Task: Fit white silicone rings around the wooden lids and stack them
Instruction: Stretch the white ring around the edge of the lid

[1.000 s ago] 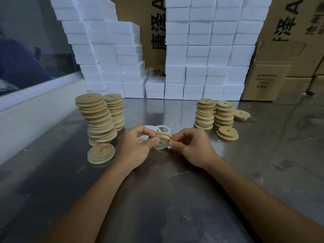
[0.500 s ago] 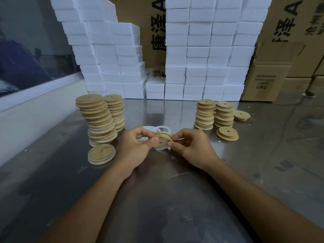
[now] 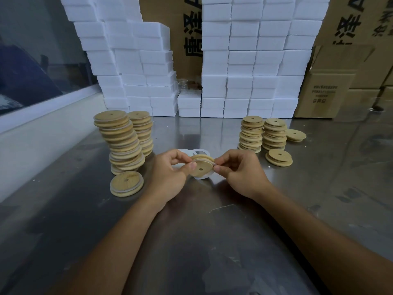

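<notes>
At frame centre, my left hand (image 3: 170,173) and right hand (image 3: 240,173) each pinch the wooden lid (image 3: 201,168). Both grips are closed on its white ring (image 3: 202,177), above the tabletop (image 3: 191,241).

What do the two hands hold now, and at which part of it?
Both hands hold one wooden lid with a white silicone ring on it. The left hand pinches its left edge, the right hand its right edge.

Four lid stacks (image 3: 123,143) — two hands (image 3: 168,175)
</notes>
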Tool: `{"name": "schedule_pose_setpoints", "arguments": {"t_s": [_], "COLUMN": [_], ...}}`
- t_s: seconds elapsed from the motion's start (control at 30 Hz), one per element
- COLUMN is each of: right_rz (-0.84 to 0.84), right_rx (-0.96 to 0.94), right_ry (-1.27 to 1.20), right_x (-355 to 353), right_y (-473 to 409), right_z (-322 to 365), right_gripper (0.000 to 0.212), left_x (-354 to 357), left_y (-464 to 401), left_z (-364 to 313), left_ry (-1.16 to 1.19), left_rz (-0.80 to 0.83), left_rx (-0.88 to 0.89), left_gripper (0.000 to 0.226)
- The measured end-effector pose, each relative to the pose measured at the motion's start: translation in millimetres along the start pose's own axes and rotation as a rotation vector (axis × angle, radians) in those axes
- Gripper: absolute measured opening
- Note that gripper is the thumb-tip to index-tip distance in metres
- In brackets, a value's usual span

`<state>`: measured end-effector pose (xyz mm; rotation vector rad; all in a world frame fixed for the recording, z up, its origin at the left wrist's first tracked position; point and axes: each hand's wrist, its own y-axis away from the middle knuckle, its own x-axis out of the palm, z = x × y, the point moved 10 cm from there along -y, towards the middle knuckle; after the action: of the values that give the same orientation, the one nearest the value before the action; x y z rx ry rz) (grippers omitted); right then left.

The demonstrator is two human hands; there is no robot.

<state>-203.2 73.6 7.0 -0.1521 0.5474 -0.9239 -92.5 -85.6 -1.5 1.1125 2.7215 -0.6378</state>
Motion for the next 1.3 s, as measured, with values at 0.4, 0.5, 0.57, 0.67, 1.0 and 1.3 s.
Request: {"name": "schedule_pose_setpoints", "arguments": {"t_s": [0.4, 0.5, 0.57, 0.67, 1.0, 1.3], "right_rz": [-0.017, -0.013, -0.032, -0.027, 0.056, -0.068], "right_rx": [-0.029, -0.022, -0.005, 0.07, 0.227, -0.074], "right_ry": [0.057, 0.062, 0.046, -0.014, -0.178, 0.061], "right_x": [0, 0, -2, -3, -4, -10], "right_y": [1, 1, 0, -2, 4, 4], "right_z": [-4, -6, -8, -15, -24, 7], "right_gripper": [0.006, 0.006, 0.003, 0.004, 0.002, 0.006], "left_x": [3, 3, 5, 7, 13, 12], "left_y": [1, 1, 1, 1, 5, 9], "left_z": [-5, -3, -3, -1, -3, -21], "left_ry": [-0.06, -0.04, -0.036, -0.033, 0.05, -0.105], "left_rz": [0.0, 0.001, 0.011, 0.028, 0.082, 0.028], "left_rx": [0.023, 0.004, -0.003, -0.022, -0.035, 0.12], "left_gripper": [0.02, 0.02, 0.02, 0.019, 0.022, 0.029]}}
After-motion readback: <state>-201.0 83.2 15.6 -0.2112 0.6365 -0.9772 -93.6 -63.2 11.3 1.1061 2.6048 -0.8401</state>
